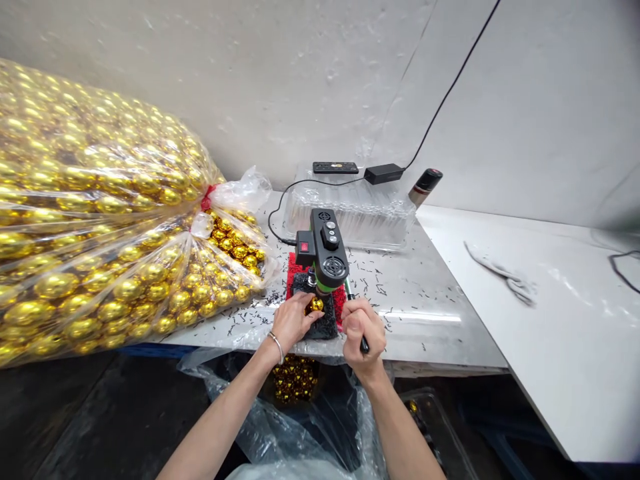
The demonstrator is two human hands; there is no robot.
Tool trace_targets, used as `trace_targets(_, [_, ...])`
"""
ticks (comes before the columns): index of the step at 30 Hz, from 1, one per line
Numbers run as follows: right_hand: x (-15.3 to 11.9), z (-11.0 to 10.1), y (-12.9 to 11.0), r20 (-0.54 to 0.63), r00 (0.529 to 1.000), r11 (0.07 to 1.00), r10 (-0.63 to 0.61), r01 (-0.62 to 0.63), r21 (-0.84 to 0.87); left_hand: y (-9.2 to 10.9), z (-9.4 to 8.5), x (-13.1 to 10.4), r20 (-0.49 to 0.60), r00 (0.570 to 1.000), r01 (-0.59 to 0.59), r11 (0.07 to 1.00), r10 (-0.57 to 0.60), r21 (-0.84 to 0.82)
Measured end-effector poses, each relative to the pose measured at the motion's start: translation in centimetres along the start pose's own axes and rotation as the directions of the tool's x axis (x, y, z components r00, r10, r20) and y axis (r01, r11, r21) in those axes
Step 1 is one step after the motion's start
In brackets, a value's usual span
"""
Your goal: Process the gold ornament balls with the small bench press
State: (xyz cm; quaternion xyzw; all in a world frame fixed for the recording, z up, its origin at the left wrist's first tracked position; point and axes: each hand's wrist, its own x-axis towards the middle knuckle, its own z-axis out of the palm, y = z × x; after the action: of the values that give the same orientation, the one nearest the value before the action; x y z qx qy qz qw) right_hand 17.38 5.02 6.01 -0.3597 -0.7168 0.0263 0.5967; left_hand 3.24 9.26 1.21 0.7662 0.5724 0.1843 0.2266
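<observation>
A small gold ball [317, 304] is between the thumb and fingers of my left hand [294, 319], under the head of a black machine [329, 247]. Dark textured matting [327, 327] lies beneath the ball, with a red mat [292, 267] under it. My right hand [365, 332] is closed around a black-handled lever [365, 345] at the right side of the machine. A bracelet circles my left wrist.
Large clear bags of gold balls [100, 200] fill the left. Behind the machine stands a clear plastic box [350, 207], with a black adapter [384, 174] and a capped can [425, 187]. An open plastic bag with gold balls [295, 380] hangs below the table edge.
</observation>
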Motion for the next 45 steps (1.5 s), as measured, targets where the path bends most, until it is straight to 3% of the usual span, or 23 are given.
trace_targets(7, [-2.2, 0.7, 2.1, 0.004, 0.996, 0.995, -0.091, 0.091, -0.034, 0.1, -0.1, -0.1, 0.014, 1.000, 0.026, 1.000, -0.026, -0.008])
trace_targets(16, [-4.2, 2.3, 4.1, -0.143, 0.983, 0.993, -0.118, 0.116, -0.023, 0.1, 0.1, -0.1, 0.003, 0.999, 0.033, 0.999, -0.033, -0.015])
trace_targets(21, [-4.3, 2.2, 4.0, -0.044, 0.987, 0.987, -0.152, 0.149, -0.062, -0.1, 0.1, -0.1, 0.026, 0.999, 0.034, 0.999, -0.034, 0.003])
trace_targets(23, [-4.0, 2.1, 3.6, -0.023, 0.989, 0.985, -0.148, 0.146, -0.088, -0.1, 0.2, 0.1, 0.026, 0.999, 0.032, 0.999, -0.032, 0.000])
trace_targets(26, [-2.4, 1.6, 2.3, -0.097, 0.990, 0.993, -0.105, 0.100, -0.058, -0.2, 0.2, 0.3, -0.003, 0.999, 0.037, 0.999, -0.037, -0.037])
trace_targets(31, [1.7, 0.3, -0.4, -0.100, 0.994, 0.999, 0.038, -0.039, -0.007, -0.1, -0.7, -1.7, -0.109, 0.990, 0.049, 0.949, -0.087, -0.311])
trace_targets(33, [2.6, 0.1, -1.0, -0.100, 0.993, 0.998, 0.064, -0.065, -0.007, -0.3, -0.6, -3.9, -0.019, 0.992, 0.099, 0.879, -0.122, -0.467])
trace_targets(35, [2.7, 0.3, -1.1, -0.111, 0.992, 0.998, 0.067, -0.067, 0.002, -0.7, 0.5, -6.4, 0.214, 0.973, 0.200, 0.785, -0.087, -0.587])
trace_targets(37, [2.3, 0.5, -1.1, -0.128, 0.990, 0.998, 0.058, -0.057, 0.016, -1.4, 2.3, -8.5, 0.435, 0.899, 0.346, 0.693, -0.052, -0.633])
trace_targets(38, [2.1, 0.5, -1.0, -0.133, 0.990, 0.999, 0.053, -0.051, 0.018, -1.8, 3.3, -9.4, 0.497, 0.863, 0.435, 0.629, -0.088, -0.644])
trace_targets(40, [1.7, 0.6, -0.8, -0.121, 0.992, 0.999, 0.043, -0.041, 0.015, -2.4, 4.9, -10.6, 0.585, 0.778, 0.622, 0.408, -0.228, -0.669])
trace_targets(42, [1.4, 0.4, -0.7, -0.087, 0.995, 0.999, 0.038, -0.037, 0.010, -2.7, 5.2, -11.1, 0.673, 0.676, 0.722, 0.085, -0.301, -0.687])
trace_targets(43, [1.4, 0.4, -0.7, -0.073, 0.997, 0.999, 0.036, -0.036, 0.008, -2.7, 4.8, -11.3, 0.712, 0.647, 0.727, -0.060, -0.274, -0.684])
trace_targets(45, [1.3, 0.3, -0.7, -0.064, 0.997, 0.999, 0.038, -0.037, 0.005, -2.4, 3.2, -11.2, 0.740, 0.657, 0.699, -0.251, -0.147, -0.670])
